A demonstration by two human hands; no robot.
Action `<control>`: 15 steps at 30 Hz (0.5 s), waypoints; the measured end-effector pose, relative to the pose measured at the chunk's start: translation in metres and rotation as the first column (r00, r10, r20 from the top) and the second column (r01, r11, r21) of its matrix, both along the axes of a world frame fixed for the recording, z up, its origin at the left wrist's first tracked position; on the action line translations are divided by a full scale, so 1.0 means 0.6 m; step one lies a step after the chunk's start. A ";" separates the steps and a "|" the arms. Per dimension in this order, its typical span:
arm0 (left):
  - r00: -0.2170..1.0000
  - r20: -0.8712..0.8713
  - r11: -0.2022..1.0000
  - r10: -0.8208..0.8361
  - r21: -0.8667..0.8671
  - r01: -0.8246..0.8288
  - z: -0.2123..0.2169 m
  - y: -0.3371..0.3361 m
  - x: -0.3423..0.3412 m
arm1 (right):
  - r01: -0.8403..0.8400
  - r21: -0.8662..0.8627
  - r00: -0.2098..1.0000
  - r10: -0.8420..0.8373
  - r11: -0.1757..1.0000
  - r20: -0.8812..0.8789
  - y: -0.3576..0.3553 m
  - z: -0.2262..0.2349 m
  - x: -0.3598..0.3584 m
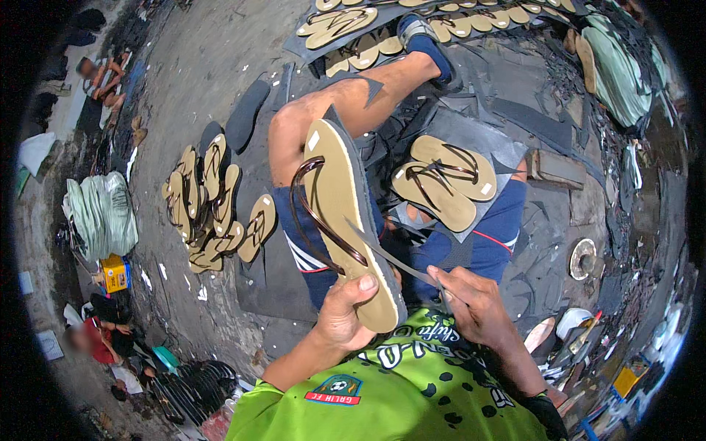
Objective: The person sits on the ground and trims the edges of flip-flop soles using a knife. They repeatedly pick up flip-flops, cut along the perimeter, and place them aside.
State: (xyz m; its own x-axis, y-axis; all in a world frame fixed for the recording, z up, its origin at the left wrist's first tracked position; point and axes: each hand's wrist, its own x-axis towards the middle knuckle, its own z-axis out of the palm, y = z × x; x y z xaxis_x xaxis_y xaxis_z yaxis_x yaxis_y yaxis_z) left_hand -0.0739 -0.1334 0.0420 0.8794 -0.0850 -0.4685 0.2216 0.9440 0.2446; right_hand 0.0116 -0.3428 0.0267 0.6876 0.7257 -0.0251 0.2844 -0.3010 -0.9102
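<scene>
My left hand [344,312] grips the heel end of a tan flip-flop [334,195], thumb on its footbed. The flip-flop is tilted up, with a shiny brown strap and a dark rubber sole jutting past its tip. In my right hand [474,307] is a knife [408,270] with a thin, curved grey blade. The blade points toward the flip-flop's right edge; whether it touches cannot be told. Beyond my right hand, a pair of tan flip-flops [435,204] lies on a dark rubber sheet [507,152] across my leg.
A pile of flip-flops [220,239] lies on the floor at left, near loose dark soles [248,116]. Rows of flip-flops [478,20] line the far side. Rubber scraps surround my legs. Pale green sacks [616,70] stand far right and left. Two people sit at the far left.
</scene>
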 end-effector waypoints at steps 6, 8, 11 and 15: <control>0.998 -0.063 0.982 0.006 0.189 0.006 0.014 -0.016 0.013 | 0.164 0.010 0.943 -0.160 0.986 0.292 0.080 -0.018 0.032; 0.999 -0.051 0.980 0.015 0.199 -0.004 0.016 -0.020 0.015 | 0.219 0.052 0.919 -0.224 0.974 0.324 0.115 -0.017 0.045; 0.999 -0.022 0.973 0.038 0.226 -0.032 0.016 -0.020 0.015 | 0.235 0.103 0.909 -0.256 0.967 0.329 0.155 0.000 0.076; 0.996 0.007 0.964 0.090 0.249 -0.089 0.006 -0.013 0.012 | 0.225 0.070 0.889 -0.234 0.972 0.392 0.185 0.015 0.099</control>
State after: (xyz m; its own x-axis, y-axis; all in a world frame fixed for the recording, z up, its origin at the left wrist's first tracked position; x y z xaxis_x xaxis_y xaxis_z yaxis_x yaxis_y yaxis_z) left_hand -0.0669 -0.1412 0.0458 0.8758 0.1139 -0.4691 0.1406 0.8695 0.4736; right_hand 0.0708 -0.2316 0.0355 0.7849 0.5434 0.2977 0.5472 -0.3826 -0.7444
